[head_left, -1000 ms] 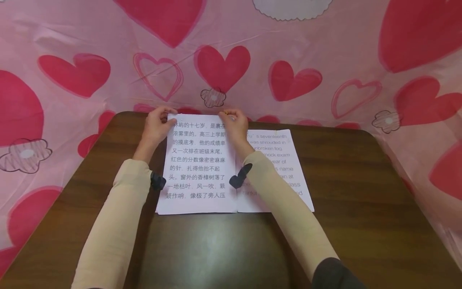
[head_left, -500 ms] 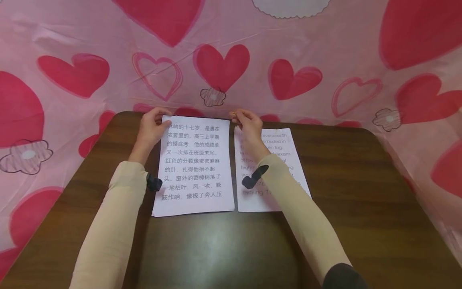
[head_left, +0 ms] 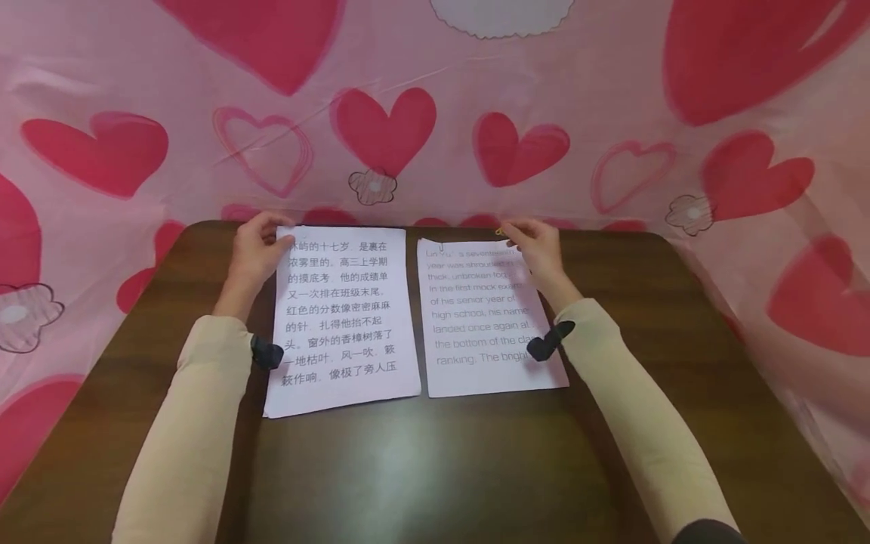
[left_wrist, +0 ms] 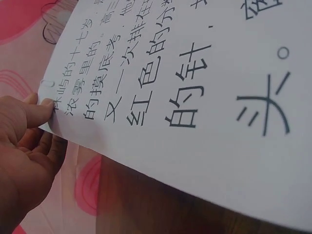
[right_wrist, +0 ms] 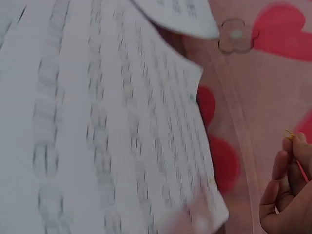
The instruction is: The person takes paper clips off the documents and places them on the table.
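My left hand [head_left: 251, 257] pinches the top left corner of a paper sheet printed with Chinese characters [head_left: 343, 317], thumb on its face. A pale paper clip [left_wrist: 48, 84] sits on that sheet's edge beside the thumb in the left wrist view. My right hand [head_left: 540, 257] pinches a small yellow paper clip [head_left: 501, 232] between thumb and forefinger, above the top right corner of a sheet printed in English [head_left: 482, 325]. In the right wrist view the yellow clip stands clear of the paper's edge. A small dark clip [head_left: 441, 246] shows at the English sheet's top left.
Both sheets lie side by side on a dark wooden table [head_left: 381, 476], a narrow gap between them. A pink heart-print cloth [head_left: 448, 53] hangs right behind the table's far edge and along its sides.
The right hand has moved right with the yellow paper clip, from the Chinese sheet's top right corner to the English sheet's. The Chinese sheet has shifted left, off the English one. The head view has turned slightly.
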A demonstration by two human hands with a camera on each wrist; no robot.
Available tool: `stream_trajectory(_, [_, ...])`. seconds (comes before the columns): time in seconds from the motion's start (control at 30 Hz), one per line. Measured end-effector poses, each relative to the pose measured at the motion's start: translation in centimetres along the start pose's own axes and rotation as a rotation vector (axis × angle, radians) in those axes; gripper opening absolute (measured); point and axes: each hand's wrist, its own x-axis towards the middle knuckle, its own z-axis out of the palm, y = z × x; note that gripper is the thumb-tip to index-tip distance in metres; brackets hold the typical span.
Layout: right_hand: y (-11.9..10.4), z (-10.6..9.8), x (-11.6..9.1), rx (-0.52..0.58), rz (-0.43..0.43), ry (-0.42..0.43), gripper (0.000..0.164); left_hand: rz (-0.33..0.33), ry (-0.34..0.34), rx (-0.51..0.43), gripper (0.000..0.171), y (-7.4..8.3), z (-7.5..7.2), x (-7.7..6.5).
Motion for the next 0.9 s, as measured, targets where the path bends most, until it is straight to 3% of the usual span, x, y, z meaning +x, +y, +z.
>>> stream_trajectory(0.13, [1.3,-2.7,0.1,-0.219,-0.028,-0.051,0.030,-0.008,-0.015,0.006,0.028,-0.1,0.1,0.1])
stream_trajectory(0.3, [2.0,-5.9,-0.1,-0.579,-0.102,-0.122,0.027,-0.020,-0.022,0.016,0.029,0.1,0.3,0.2])
stream_trajectory(0.4, [2.2,-7.8,-0.2,-0.711,-0.098,-0.152,0.027,-0.027,-0.033,0.018,0.030,0.3,0.4,0.3])
stream_trajectory(0.63, [2.7,-9.9,0.1,-0.804,0.011,-0.237,0.027,0.001,-0.023,0.023,0.030,-0.1,0.2,0.3])
stream_trajectory(0.9, [3.5,-9.4,0.4,-0.865,-0.031,-0.281,0.023,-0.006,-0.040,0.009,0.030,0.3,0.6,0.4])
